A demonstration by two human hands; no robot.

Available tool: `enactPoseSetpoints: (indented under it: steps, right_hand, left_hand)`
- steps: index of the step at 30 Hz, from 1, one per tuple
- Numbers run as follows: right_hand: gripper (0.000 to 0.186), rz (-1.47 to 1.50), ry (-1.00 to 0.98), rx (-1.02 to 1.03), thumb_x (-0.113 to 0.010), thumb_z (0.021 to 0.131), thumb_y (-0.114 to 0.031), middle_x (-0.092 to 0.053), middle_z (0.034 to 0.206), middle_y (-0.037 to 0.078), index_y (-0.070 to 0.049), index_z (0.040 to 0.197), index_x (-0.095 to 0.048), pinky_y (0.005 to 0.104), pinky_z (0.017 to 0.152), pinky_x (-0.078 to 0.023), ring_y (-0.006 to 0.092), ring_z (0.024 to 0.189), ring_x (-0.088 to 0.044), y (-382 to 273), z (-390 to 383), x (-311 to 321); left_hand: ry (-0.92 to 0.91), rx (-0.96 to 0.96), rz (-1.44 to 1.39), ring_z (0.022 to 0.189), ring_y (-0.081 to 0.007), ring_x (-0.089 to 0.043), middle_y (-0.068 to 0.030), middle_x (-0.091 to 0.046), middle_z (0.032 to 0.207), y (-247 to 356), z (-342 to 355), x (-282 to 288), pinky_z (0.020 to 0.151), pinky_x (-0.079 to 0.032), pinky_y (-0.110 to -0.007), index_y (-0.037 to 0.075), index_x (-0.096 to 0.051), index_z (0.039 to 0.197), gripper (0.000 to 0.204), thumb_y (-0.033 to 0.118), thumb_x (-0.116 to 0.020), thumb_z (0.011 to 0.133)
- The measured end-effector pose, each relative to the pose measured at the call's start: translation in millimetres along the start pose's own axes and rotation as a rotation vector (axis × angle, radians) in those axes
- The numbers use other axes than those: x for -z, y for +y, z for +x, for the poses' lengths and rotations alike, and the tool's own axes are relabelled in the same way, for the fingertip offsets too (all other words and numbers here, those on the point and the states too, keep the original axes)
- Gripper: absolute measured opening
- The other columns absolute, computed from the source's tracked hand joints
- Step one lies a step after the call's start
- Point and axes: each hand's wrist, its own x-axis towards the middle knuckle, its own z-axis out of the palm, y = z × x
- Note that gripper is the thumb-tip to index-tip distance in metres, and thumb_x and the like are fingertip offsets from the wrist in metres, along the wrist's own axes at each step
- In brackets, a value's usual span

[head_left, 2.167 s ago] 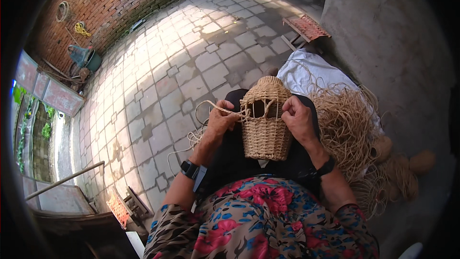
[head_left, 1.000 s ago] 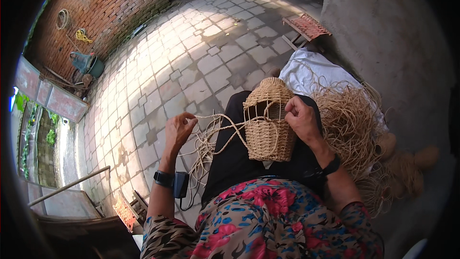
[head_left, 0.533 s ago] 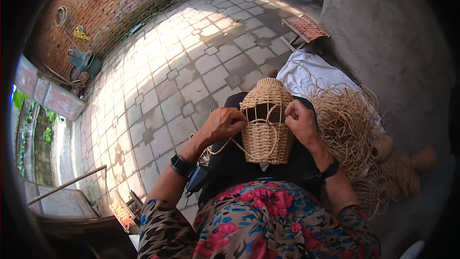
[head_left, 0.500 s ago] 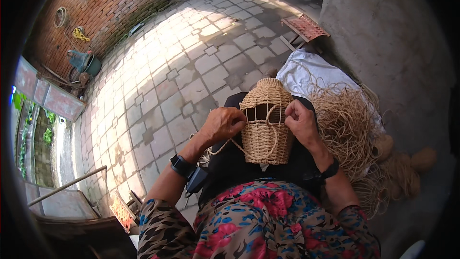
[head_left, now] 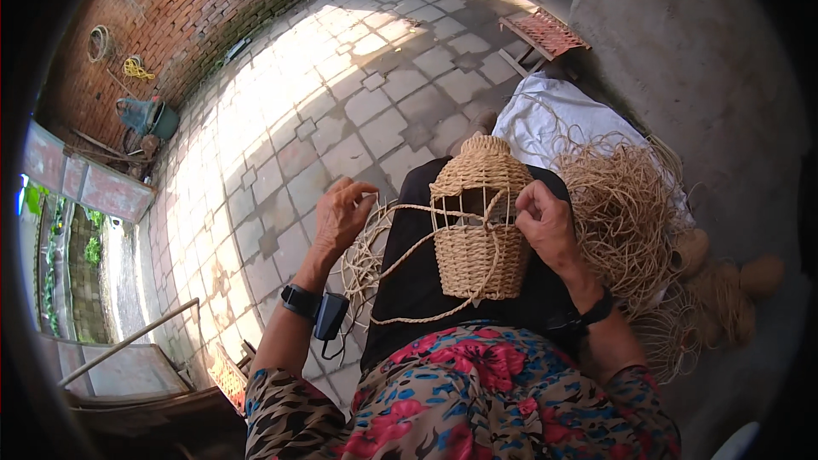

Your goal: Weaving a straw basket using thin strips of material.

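Observation:
A small woven straw basket (head_left: 482, 262) stands upright on my lap, with a domed top and an open band of upright stakes in its middle. My right hand (head_left: 547, 220) is closed on the basket's right edge at that band, fingertips partly hidden. Left of the basket, my left hand (head_left: 341, 213) is raised with half-curled fingers, apart from the basket. A twisted straw cord (head_left: 409, 249) loops out of the open band toward the left hand. Another stretch of it hangs down the front and bends left across my lap.
A tangled heap of straw cord (head_left: 618, 213) lies at right on a white sack (head_left: 545, 115), beside several wound balls (head_left: 761, 275). Loose strands (head_left: 365, 255) hang by my left knee. A low woven stool (head_left: 545, 32) stands near the grey wall (head_left: 682, 60). Paving covers the yard.
My left hand has moved left, away from the basket, and a longer loop of cord now stretches out from the open band. My right hand stays at the basket's right edge.

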Motion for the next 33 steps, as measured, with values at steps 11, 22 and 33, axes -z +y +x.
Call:
enactPoseSetpoints:
  steps: [11,22,33]
  right_hand:
    - [0.010,0.026,-0.001,-0.018,-0.057,0.079,0.003,-0.052,0.064,0.001,-0.001,0.087,-0.053,0.0236,0.053,-0.041,0.0057,0.058,-0.047,0,-2,3]
    - [0.011,0.015,0.014,0.017,-0.057,0.078,0.005,-0.051,0.063,0.002,-0.001,0.086,-0.053,0.0240,0.053,-0.041,0.0063,0.057,-0.048,4,-1,2]
    - [0.011,0.096,-0.029,-0.006,-0.057,0.078,0.005,-0.049,0.064,0.000,-0.001,0.086,-0.052,0.0225,0.054,-0.040,0.0043,0.060,-0.046,3,1,5]
  left_hand:
    - [0.069,-0.031,0.209,0.069,-0.0315,-0.062,-0.0109,-0.060,0.076,28,5,-32,0.062,-0.048,-0.043,0.005,-0.060,0.077,0.011,0.016,-0.063,0.076]
    - [-0.134,0.246,-0.136,0.085,-0.0296,-0.066,-0.0150,-0.068,0.100,-22,5,3,0.074,-0.050,-0.038,0.004,-0.065,0.101,0.024,0.023,-0.064,0.086]
    - [-0.195,0.189,0.070,0.065,-0.0310,-0.063,-0.0162,-0.063,0.068,-93,-12,11,0.061,-0.047,-0.041,0.002,-0.067,0.079,0.039,0.037,-0.057,0.092]
